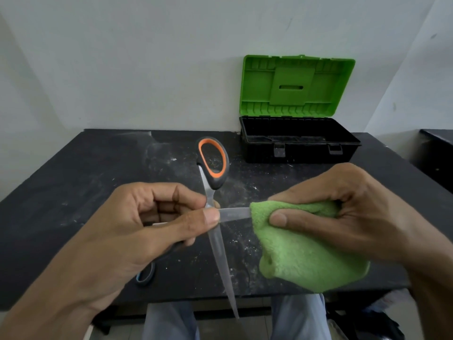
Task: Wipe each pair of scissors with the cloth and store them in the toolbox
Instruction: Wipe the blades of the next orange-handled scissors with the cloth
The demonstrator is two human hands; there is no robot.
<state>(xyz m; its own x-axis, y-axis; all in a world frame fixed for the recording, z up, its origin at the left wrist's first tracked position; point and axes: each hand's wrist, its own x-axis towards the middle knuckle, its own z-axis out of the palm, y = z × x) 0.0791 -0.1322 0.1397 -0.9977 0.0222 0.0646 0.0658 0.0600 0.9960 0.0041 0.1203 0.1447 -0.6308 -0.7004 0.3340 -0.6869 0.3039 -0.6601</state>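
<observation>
Left hand pinches open orange-handled steel scissors at pivot | right hand clamps fluffy green cloth round one blade | green-lidded black toolbox open behind

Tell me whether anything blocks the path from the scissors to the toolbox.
Nothing visible does: the scissors, held in the left hand, face only dusty table up to the toolbox, whose lid stands open.

On my feed: L hand thumb+index pinch scissors at pivot, other fingers curled. R hand thumb+fingers clamp cloth. Both forearms in from bottom corners.
</observation>
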